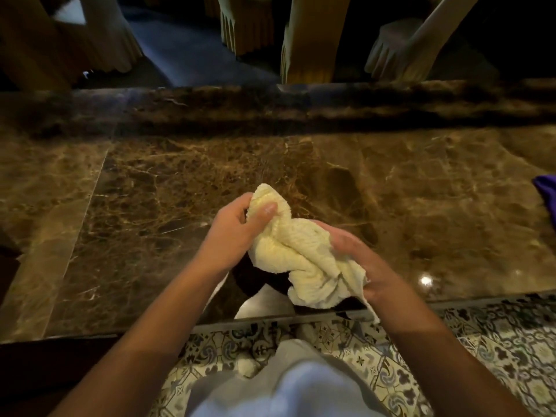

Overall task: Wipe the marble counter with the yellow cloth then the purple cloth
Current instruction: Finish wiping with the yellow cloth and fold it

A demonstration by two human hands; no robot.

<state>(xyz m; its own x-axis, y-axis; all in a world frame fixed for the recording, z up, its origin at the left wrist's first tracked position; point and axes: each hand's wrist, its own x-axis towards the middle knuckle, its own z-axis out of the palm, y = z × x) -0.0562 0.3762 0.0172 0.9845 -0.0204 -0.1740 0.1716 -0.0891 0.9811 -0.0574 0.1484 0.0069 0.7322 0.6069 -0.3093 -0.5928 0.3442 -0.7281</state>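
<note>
2 bare forearms reach in from below, no sleeves showing, no watch or rings on the left hand (233, 228) or right hand (365, 267). Pale grey-white garment (288, 386) covers the torso below.

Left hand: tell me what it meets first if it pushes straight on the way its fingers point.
Probably the marble counter itself. The left hand, gripping the yellow cloth, points up-right and away; nothing else lies ahead, though its height above the stone is unclear.

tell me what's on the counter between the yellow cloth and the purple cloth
Nothing: in the head view, only bare marble counter lies between the yellow cloth and the purple cloth.
</note>
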